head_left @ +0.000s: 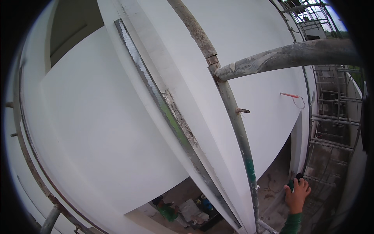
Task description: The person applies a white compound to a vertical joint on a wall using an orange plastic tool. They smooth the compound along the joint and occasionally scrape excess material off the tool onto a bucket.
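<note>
My right hand [299,197], in a green sleeve, reaches up at the lower right. Its back faces me, with the thumb to the left and the fingers bent over a dark green and black object [290,184]. Most of that object is hidden by the hand, so its kind cannot be made out. Left of the hand runs an upright scaffold pipe [239,134], stained with green paint. Farther left, a long metal straightedge [157,95] with a green patch lies slanting along the edge of the white wall [113,121]. My left hand is out of view.
A thick scaffold tube [288,58] crosses the upper right and meets the upright pipe. An orange rod [289,94] with a wire loop sticks from the wall. More scaffolding [335,121] stands at right. Far below, a person in green [168,212] is beside pale sheets [193,212].
</note>
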{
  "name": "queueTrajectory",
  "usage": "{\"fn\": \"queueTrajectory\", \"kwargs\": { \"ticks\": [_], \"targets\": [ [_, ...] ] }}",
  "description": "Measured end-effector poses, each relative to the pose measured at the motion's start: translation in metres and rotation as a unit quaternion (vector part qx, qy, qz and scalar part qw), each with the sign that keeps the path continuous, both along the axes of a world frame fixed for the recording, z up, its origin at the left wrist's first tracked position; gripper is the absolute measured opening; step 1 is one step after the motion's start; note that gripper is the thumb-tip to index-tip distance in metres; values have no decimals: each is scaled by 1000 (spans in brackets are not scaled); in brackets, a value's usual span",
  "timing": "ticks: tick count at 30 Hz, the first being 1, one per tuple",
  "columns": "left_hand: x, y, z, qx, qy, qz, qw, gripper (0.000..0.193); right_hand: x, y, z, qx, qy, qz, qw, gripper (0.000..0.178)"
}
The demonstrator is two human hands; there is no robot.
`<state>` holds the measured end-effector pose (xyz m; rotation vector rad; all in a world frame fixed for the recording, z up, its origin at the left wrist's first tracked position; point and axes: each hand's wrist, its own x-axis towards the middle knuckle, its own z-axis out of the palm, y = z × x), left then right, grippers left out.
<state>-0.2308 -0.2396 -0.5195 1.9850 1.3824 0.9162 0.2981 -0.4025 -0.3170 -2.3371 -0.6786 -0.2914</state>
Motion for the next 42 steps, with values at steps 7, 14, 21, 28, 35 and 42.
{"fn": "queueTrajectory", "kwargs": {
  "ticks": [7,14,21,28,35,42],
  "targets": [
    [-11,-42,-17,-45,-32,-39,998,43,24,-36,-56,-93,142,39,985,70],
    [-4,-82,-32,-51,-14,-8,999,43,25,-53,-140,-142,187,72,969,69],
    [-16,-118,-62,16,12,-39,999,48,-3,-67,-152,-185,208,230,932,61],
    [-6,-142,-49,-52,48,20,997,34,-3,-69,-192,7,134,295,946,58],
    [-8,-174,-44,-70,93,52,992,22,-7,-72,-103,209,20,342,916,53],
    [-10,-207,-33,-56,197,81,975,17,-11,-83,-116,180,24,306,935,47]
  ]
}}
